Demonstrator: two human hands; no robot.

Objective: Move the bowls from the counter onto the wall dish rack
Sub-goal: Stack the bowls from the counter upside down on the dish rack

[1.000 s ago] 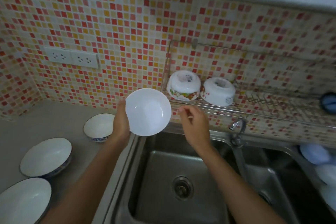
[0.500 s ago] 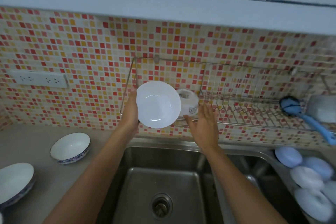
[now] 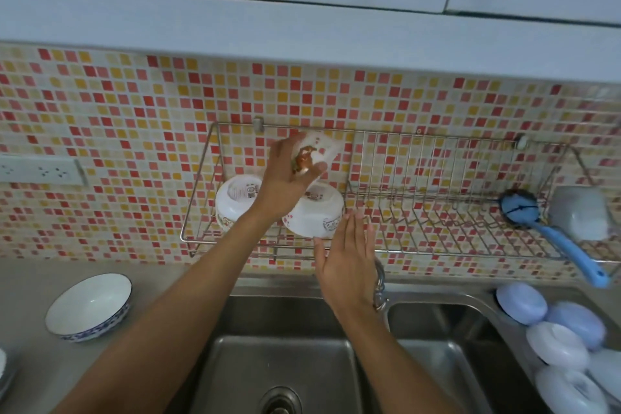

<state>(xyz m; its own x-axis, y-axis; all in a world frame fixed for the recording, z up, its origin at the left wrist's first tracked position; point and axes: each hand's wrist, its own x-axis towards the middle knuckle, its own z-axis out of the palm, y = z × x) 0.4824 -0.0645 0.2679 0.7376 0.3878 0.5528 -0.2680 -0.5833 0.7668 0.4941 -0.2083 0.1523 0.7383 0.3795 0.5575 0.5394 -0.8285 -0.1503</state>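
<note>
A wire wall dish rack (image 3: 420, 212) hangs on the tiled wall above the sink. Two white bowls rest upside down at its left end, one (image 3: 235, 202) beside the other (image 3: 316, 215). My left hand (image 3: 285, 178) grips a white bowl with a printed pattern (image 3: 317, 151), tipped over and raised above those two. My right hand (image 3: 349, 262) is open with fingers spread, its fingertips at the rim of the right rack bowl. A white bowl with a blue rim (image 3: 89, 306) stands upright on the counter at the left.
A blue brush (image 3: 551, 232) and a grey cup (image 3: 581, 212) sit at the rack's right end. Several pale blue and white dishes (image 3: 557, 343) lie right of the double sink (image 3: 279, 366). A tap (image 3: 379, 289) stands behind my right hand. A wall socket (image 3: 40, 171) is at the left.
My left hand has lifted the bowl higher and turned it over above the rack bowls. My right hand stays open by the right rack bowl. The view has shifted up and right.
</note>
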